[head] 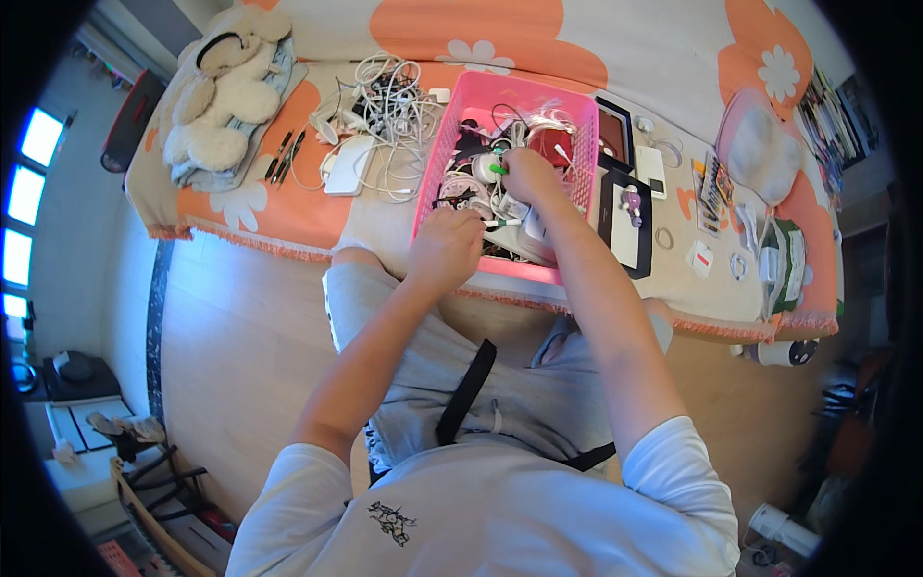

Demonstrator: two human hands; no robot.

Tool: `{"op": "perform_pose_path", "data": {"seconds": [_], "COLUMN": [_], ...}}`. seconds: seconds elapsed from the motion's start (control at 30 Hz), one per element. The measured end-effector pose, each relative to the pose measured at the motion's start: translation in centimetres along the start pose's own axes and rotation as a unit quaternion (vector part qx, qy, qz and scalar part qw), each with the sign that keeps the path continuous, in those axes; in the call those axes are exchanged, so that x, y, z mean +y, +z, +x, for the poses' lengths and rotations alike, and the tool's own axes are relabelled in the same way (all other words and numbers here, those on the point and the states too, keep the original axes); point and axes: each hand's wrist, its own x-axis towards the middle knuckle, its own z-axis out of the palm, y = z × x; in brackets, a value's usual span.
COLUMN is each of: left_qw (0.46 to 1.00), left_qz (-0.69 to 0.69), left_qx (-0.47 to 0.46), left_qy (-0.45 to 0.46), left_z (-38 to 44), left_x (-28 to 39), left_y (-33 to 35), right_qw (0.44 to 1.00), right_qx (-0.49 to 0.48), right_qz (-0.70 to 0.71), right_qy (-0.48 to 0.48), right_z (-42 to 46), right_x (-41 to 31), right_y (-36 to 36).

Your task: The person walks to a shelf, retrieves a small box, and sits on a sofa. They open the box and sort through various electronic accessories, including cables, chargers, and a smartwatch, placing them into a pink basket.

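A pink plastic basket (525,272) full of cables, chargers and small items stands on the cloth-covered seat before me. My left hand (448,241) is over its near left side, fingers at a green-and-white pen-like item (502,223); whether it grips it cannot be told. Deeper inside the basket, my right hand (528,175) has its fingertips at a small bright green item (497,169), beside a round white object (486,168). A red item (554,146) lies beyond the right hand. Pinkish coiled cable (464,189) lies above the left hand.
Left of the basket are tangled white cables (393,108), a white power-bank-like box (350,166), pens (286,155) and a fluffy cream item (223,108). On its right lie dark-edged open boxes (626,223), a white device (650,172), a coiled cable (738,266) and a green-and-white packet (792,267).
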Motion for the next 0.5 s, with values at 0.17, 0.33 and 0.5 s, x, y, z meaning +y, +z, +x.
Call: {"op": "perform_pose_path", "data": {"seconds": [0.17,0.33,0.5], "left_qw": [1.0,0.994,0.887], "left_qz": [0.012,-0.044,-0.348], "left_qx": [-0.018,0.077,-0.007], "left_qy": [0.002,-0.056,-0.305], "left_z": [0.3,1.0,5.2], "left_x": [0.2,0.1,2.0], "left_y": [0.1,-1.4,-4.8], "right_qw": [0.828,0.762,0.776], "right_qx": [0.162,0.084,0.07], "right_qz": [0.52,0.635,0.625], "right_qy": [0.133,0.098,0.054], "right_z": [-3.1,-5.3,-7.4], "right_x": [-0.1,-1.7,-8.2], "right_y": [-6.8,-8.5,-6.4]}}
